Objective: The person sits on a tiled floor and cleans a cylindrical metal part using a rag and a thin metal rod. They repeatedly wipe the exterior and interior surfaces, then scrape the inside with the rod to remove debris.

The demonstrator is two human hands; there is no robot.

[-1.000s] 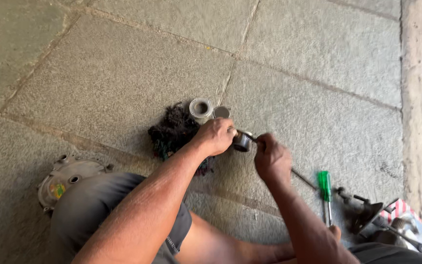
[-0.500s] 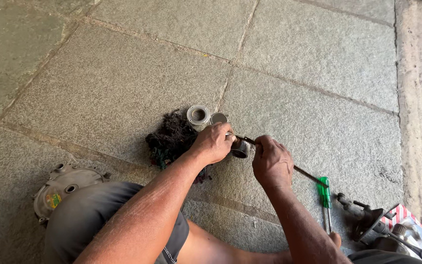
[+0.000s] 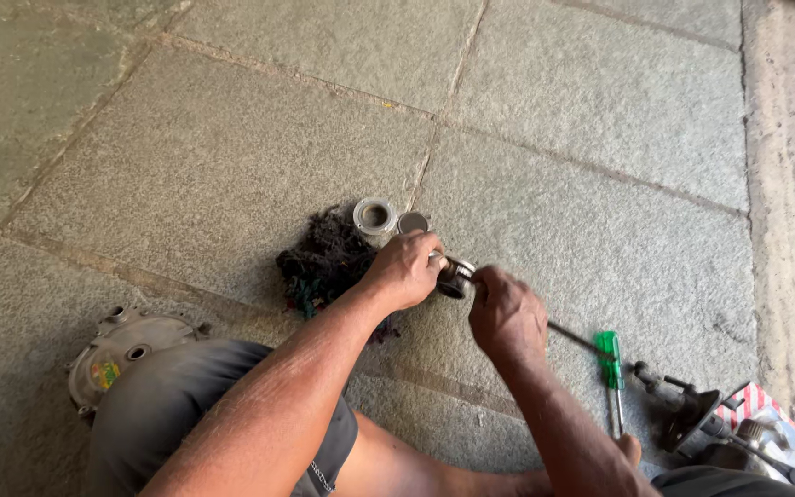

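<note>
Left hand (image 3: pixel 407 271) has its grip closed round a small dark round metal part (image 3: pixel 455 276), held just above the stone floor (image 3: pixel 232 166). Right hand (image 3: pixel 506 313) grips a thin dark rod (image 3: pixel 577 338), tip at the part. Step in hand: working the part's bore. Next likely needs steady holding.

We see a rough, matt stone floor (image 3: pixel 232 166), a dull metal ring (image 3: pixel 374 216), a greasy metal part (image 3: pixel 455 276), frayed dark cloth (image 3: pixel 324 262), and a glossy green plastic screwdriver handle (image 3: pixel 609 359).
</note>
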